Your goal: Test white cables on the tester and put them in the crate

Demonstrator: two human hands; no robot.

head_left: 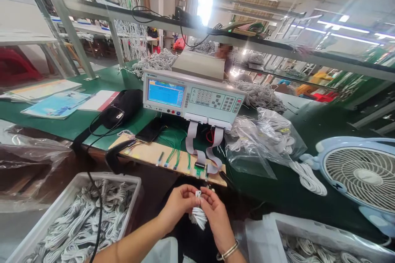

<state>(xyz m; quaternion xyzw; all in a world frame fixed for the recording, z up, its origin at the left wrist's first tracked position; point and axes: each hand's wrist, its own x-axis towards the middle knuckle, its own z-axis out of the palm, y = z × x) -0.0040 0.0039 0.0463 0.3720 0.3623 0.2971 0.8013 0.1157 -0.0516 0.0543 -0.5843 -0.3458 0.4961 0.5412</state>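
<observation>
One small coiled bundle of white cable (198, 215) sits low in the middle, between two hands. The left hand (178, 204) and right hand (216, 213) both pinch it. Behind stands one grey tester box with a blue screen (193, 98); its writing is too small to read. Two white bins of cables (80, 213) sit beside.

Smooth white plastic-sheathed cable bundle (198, 215); matt green table (92, 117).
</observation>
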